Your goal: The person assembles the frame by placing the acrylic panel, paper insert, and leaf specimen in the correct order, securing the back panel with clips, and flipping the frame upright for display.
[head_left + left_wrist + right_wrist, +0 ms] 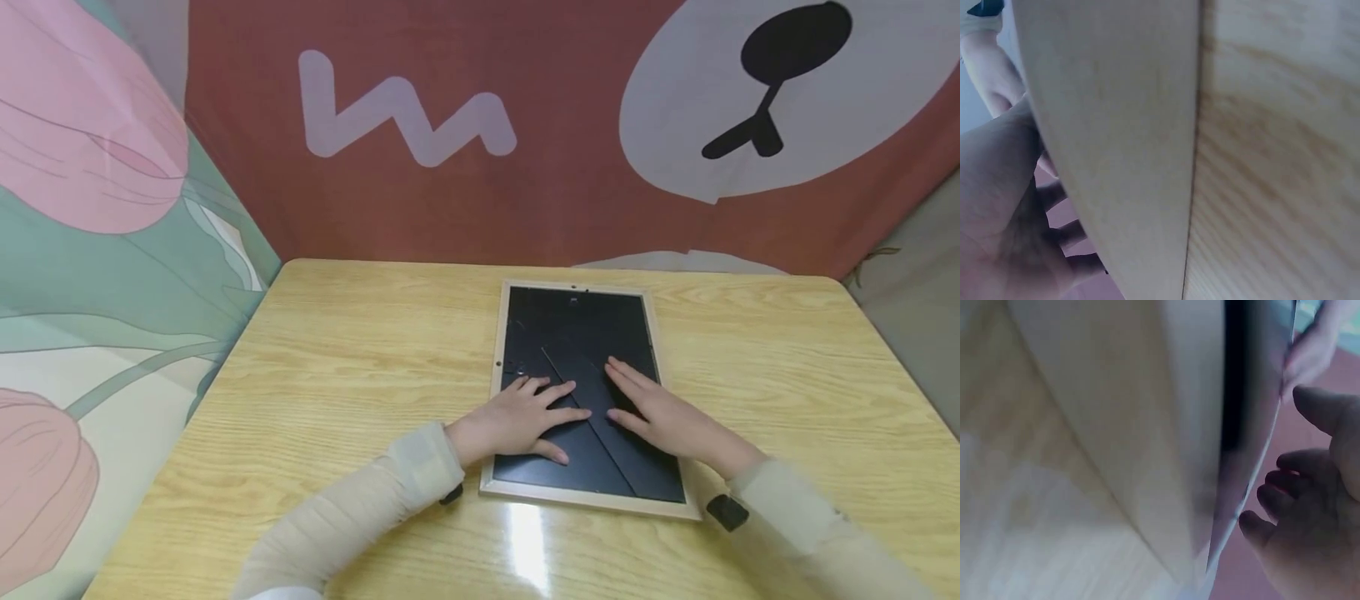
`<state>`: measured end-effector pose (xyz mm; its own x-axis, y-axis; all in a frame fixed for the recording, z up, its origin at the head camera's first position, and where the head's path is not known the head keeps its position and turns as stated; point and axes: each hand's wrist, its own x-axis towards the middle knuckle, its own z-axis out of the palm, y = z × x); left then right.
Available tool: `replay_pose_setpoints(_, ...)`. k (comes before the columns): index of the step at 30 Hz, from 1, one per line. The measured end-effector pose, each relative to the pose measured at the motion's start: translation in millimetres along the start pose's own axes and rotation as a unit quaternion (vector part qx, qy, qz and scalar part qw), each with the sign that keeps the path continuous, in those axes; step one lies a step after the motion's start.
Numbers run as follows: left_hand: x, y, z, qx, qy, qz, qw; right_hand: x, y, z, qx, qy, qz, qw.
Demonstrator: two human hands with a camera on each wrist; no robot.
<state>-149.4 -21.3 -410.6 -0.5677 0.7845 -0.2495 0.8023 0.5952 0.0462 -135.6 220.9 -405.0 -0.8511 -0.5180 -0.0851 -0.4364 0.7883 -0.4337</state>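
A picture frame point(592, 500) with a pale wooden rim lies back side up on the table, showing its black backing board point(577, 321). A slanting line, like the edge of a stand leg, crosses the board. My left hand point(525, 421) rests on the left half of the board, fingers spread. At the right side, my right hand point(667, 417) holds its fingers straight over the board; in the right wrist view the right hand point(1316, 512) appears slightly above the surface. Both wrist views show the rim's side close up. The frame's front is hidden.
The light wood-grain table point(360, 358) extends on both sides of the frame. Behind it hangs a red-brown printed cloth point(450, 208), and a floral cloth point(97, 275) hangs at the left. Small dark pieces sit by each wrist.
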Motion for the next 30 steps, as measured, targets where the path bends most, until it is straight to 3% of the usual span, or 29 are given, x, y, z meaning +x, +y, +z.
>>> replay_pose_setpoints(4,1.6,-3.9,-0.9,-0.042,0.014,0.004,0.999,-6,-7,9,-0.015,-0.023,-0.034,0.999)
replay_pose_setpoints(9,4.6,-16.9,-4.5,-0.093,0.061,-0.006,0.9938,-8,-6,18,-0.022,-0.039,-0.025,0.999)
replay_pose_setpoints(12,6.0,-30.0,-6.0,-0.099,0.115,-0.052,0.987,-8,-5,21,-0.02,-0.05,-0.015,0.998)
replay_pose_setpoints(16,8.1,-50.9,-6.0,-0.059,0.156,-0.15,0.9745,-8,-5,22,-0.001,-0.053,-0.007,0.999)
replay_pose_setpoints(19,10.7,-64.9,-5.4,-0.042,0.145,-0.211,0.9658,-8,-5,22,0.013,-0.055,-0.005,0.998)
replay_pose_setpoints(21,12.7,-71.5,-5.5,-0.048,0.127,-0.231,0.9633,-9,-5,22,0.018,-0.056,-0.004,0.998)
replay_pose_setpoints(26,17.9,-78.8,-6.1,-0.067,0.075,-0.245,0.9644,-8,-5,23,0.018,-0.054,-0.003,0.998)
replay_pose_setpoints(30,20.0,-79.3,-5.5,-0.079,0.055,-0.248,0.9641,-8,-5,24,0.017,-0.052,-0.004,0.998)
